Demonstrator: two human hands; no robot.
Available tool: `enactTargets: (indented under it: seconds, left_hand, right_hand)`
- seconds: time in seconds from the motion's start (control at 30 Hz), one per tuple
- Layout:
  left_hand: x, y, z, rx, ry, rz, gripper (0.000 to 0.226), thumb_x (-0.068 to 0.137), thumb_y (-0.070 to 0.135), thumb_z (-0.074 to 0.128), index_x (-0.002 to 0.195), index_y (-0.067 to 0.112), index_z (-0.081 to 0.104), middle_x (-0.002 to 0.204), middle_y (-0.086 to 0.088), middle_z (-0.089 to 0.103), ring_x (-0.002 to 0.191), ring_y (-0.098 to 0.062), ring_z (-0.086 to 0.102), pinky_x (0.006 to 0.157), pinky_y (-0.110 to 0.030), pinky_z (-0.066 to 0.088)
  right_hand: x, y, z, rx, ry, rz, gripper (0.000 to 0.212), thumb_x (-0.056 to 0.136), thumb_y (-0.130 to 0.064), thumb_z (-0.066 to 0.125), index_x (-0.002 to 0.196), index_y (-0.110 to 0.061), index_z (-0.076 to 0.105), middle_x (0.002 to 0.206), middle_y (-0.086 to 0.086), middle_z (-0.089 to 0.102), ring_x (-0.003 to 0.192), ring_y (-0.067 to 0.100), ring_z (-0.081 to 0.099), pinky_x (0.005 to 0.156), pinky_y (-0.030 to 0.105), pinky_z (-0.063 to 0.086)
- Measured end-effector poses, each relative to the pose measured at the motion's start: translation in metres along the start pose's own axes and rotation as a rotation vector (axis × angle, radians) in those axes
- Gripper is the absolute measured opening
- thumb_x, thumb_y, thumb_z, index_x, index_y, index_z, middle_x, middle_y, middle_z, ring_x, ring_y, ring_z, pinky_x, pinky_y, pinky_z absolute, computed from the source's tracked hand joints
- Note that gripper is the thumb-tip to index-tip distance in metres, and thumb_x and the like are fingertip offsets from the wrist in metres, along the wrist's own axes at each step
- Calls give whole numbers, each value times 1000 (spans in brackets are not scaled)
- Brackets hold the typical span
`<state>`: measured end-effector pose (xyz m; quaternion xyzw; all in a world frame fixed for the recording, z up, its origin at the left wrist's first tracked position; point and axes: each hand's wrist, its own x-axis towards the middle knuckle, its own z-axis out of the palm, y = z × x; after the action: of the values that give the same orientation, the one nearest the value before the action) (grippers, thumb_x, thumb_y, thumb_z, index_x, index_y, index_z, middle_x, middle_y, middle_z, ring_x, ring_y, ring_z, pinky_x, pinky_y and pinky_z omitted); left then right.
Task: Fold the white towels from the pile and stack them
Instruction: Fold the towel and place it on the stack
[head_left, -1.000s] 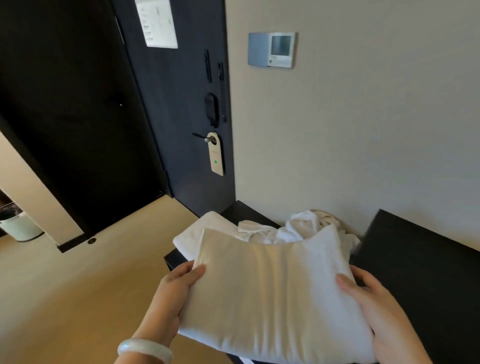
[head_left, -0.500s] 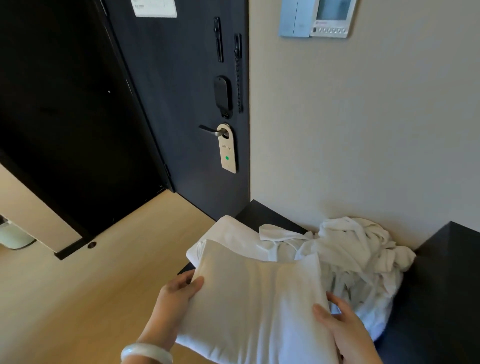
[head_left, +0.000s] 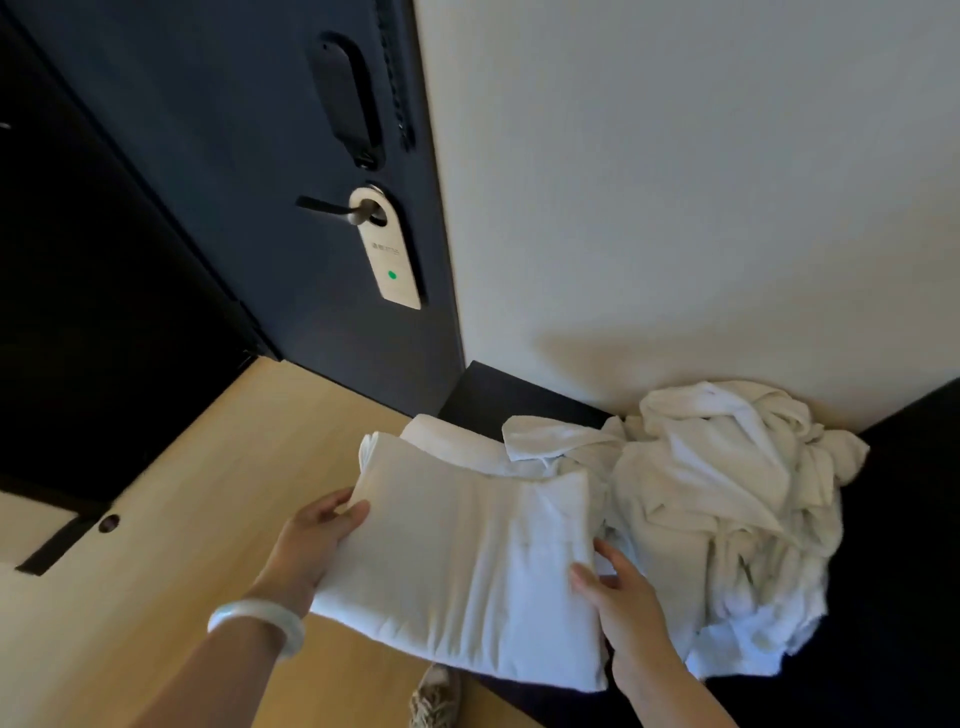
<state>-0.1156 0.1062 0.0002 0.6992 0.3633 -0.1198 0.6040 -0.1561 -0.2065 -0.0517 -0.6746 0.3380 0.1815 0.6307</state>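
Both hands held one folded white towel (head_left: 467, 561) over the near end of a dark bench (head_left: 519, 395); I could not tell whether it rested on anything. On the left, I saw the left hand (head_left: 317, 540), a pale bangle (head_left: 260, 618) on its wrist, gripping the towel's left edge with the thumb on top and the fingers underneath. The right hand (head_left: 623, 603) pinched the right edge nearer me, thumb on top, fingers tucked below.

Behind the held towel, another folded towel (head_left: 447, 441) lay on the bench, partly hidden by it. Just to the right, a loose pile of white towels (head_left: 727, 499) was heaped against the cream wall (head_left: 675, 182), touching the held towel's right side. One crumpled corner of it spilled over the folded towel behind.

Farther left stood a dark door (head_left: 234, 156), with a card hanger (head_left: 392, 254) bearing a green dot on its lever handle (head_left: 322, 205). Wood floor (head_left: 182, 493) ran below, and a shoe (head_left: 436, 696) showed under the towel.
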Motion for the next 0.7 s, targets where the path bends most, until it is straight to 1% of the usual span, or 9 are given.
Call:
enactTargets:
  seconds: [0.1,0.23,0.27,0.33,0.4,0.43,0.53,0.6,0.7]
  left_hand:
    - [46,12,-1,50,-67,-4,35,85,23,75,120,22,67,107,-10,73,94,-35,69,93,-50,53]
    - [98,22,3,87,-154,-20,27,85,29,74,111,30,67,101,-3,74,90,-32,70,85,-49,57]
    - [111,21,4,92,-168,-14,25,86,30,74,110,31,67,99,-2,75,90,-31,71,82,-46,57]
    - [135,17,9,106,-207,-1,24,88,31,71,111,30,68,95,0,76,88,-30,72,77,-42,58]
    - [156,8,17,163,-235,-5,27,90,31,69,116,27,66,97,-1,75,88,-28,71,75,-39,58]
    - [166,2,23,200,-241,-10,30,91,30,68,120,24,64,101,-3,74,90,-28,70,77,-39,57]
    - [187,-14,39,330,-218,-36,38,94,25,64,130,13,59,117,-13,66,101,-33,64,92,-42,51]
    - [196,-17,39,343,-204,-54,37,95,24,62,130,11,59,116,-14,65,101,-34,63,94,-42,50]
    - [206,-13,29,353,-238,-33,33,96,27,61,127,13,62,117,-13,67,104,-35,63,99,-50,49]
  right_hand:
    - [10,-10,20,40,69,0,47,91,-14,68,135,-26,55,103,13,65,94,24,64,71,32,48]
    - [23,-19,36,81,153,-4,45,91,-20,68,134,-29,56,106,11,62,98,27,63,87,43,52]
    - [27,-18,38,89,184,-7,45,91,-21,69,133,-30,57,105,10,62,97,28,63,87,45,52]
    - [37,-13,41,122,235,-8,44,91,-24,69,133,-30,57,105,8,63,95,26,63,80,42,52]
    - [48,-4,45,143,267,23,47,92,-22,68,136,-26,55,108,5,64,95,20,63,72,33,50]
    - [53,2,48,136,270,45,49,92,-21,67,139,-23,52,113,4,64,96,18,62,74,32,50]
    - [66,19,55,110,268,101,55,93,-20,66,145,-19,47,133,7,59,113,25,59,97,44,49]
    - [68,22,55,97,279,105,54,93,-24,66,144,-20,47,132,7,59,113,26,59,98,45,48]
    - [68,19,52,89,287,84,50,92,-30,67,140,-25,50,123,4,63,108,24,60,92,43,50]
